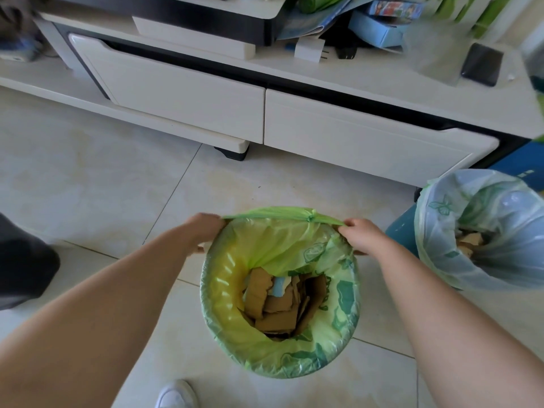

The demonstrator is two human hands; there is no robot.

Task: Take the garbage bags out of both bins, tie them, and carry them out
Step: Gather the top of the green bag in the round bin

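A green garbage bag (229, 328) lines a round bin on the floor in front of me, with torn cardboard pieces (276, 304) inside. My left hand (204, 228) grips the bag's far rim on the left, and my right hand (360, 234) grips it on the right. Between them the rim is pulled off the bin and stretched into a taut band. A second bin (401, 234), blue, stands to the right with a pale bluish bag (435, 248) draped over its rim and cardboard scraps inside.
A white TV cabinet (188, 92) with drawers runs across the far side, with boxes and a black device on top. A dark object (23, 260) lies at the left edge. My white shoe (176, 394) is at the bottom, on pale floor tiles.
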